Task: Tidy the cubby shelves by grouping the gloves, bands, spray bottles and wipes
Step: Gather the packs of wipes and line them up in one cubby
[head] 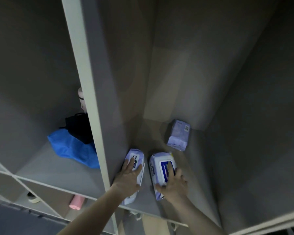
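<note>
A: Where are the hands?

B: Both are inside the right-hand cubby (219, 150), each on 1 pack of wipes. The left hand (128, 178) lies flat on the left wipes pack (134, 160), fingers straight and spread over its lid label, palm pressing down. Nothing is curled round it, so the hand is released rather than grasping.

A: And the other?

B: The right hand (174, 183) sits on the right wipes pack (161, 167). Its thumb hooks the pack's near edge and the fingers bend over the far side of the lid, so it is grasping that pack.

A: How do the 2 packs lie?

B: Side by side on the cubby floor near the front edge, a narrow gap between them. The left one touches the white divider (92, 107).

A: Any more wipes?

B: A 3rd wipes pack (178, 135) lies further back in the same cubby, apart from both hands.

A: The next cubby?

B: Left of the divider, a blue bag (71, 150) with a black item (78, 128) on top. Below, a pink roll (76, 201) sits on a lower shelf.
</note>
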`<state>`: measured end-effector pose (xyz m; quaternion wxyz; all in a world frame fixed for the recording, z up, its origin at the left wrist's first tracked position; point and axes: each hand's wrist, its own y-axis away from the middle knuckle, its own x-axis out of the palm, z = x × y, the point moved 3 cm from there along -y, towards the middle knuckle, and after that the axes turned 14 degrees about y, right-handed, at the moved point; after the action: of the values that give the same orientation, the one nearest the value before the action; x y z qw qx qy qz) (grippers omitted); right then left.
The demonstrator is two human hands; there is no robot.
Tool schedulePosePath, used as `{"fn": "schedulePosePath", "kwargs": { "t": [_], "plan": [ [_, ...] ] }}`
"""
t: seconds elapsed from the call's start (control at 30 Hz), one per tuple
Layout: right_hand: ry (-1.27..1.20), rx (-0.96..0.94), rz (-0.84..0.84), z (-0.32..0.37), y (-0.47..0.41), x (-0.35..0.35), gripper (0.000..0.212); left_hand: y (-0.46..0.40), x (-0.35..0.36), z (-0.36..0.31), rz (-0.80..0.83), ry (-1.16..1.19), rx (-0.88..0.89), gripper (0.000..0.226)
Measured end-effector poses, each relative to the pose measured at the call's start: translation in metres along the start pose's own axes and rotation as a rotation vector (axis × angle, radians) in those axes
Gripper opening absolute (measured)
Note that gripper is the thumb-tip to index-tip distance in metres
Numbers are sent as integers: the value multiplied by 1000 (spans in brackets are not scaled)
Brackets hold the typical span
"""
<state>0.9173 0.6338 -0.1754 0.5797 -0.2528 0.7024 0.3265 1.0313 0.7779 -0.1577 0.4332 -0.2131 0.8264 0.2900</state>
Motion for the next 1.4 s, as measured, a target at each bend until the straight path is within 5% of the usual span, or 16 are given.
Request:
{"fn": "schedulePosePath", "kwargs": {
  "t": [0.1, 0.23, 0.3, 0.4, 0.5, 0.67, 0.83, 0.97, 1.1, 1.4],
  "plan": [
    [-235, 51, 68, -5, -8, 1, 91, 8, 2, -3, -8, -42, -10, 75],
    [-1136, 203, 240, -20, -4, 16, 52, 22, 7, -5, -30, -61, -16, 71],
    [-1308, 213, 432, -18, 3, 25, 39, 26, 5, -5, -24, -67, -21, 70],
    [-1354, 146, 416, -7, 3, 28, 35, 30, 3, -6, 0, -95, -22, 69],
    [-1152, 39, 236, 4, -5, 18, 60, 34, 3, -5, 5, -89, -15, 71],
    [-1057, -32, 297, 5, 2, 26, 68, 28, 0, -7, -3, -74, -21, 75],
    [-1140, -65, 302, 3, 7, 30, 65, 15, -6, -5, 187, 12, 16, 102],
    [-1167, -72, 313, 0, 18, 35, 68, 19, -3, 4, 330, -133, 41, 127],
    [-1144, -82, 304, -1, 18, 38, 71, 27, 11, 1, 207, -323, 62, 129],
    [-1052, -59, 298, 2, 11, 37, 67, 21, 4, 3, 173, -235, 97, 121]
  ]
}}
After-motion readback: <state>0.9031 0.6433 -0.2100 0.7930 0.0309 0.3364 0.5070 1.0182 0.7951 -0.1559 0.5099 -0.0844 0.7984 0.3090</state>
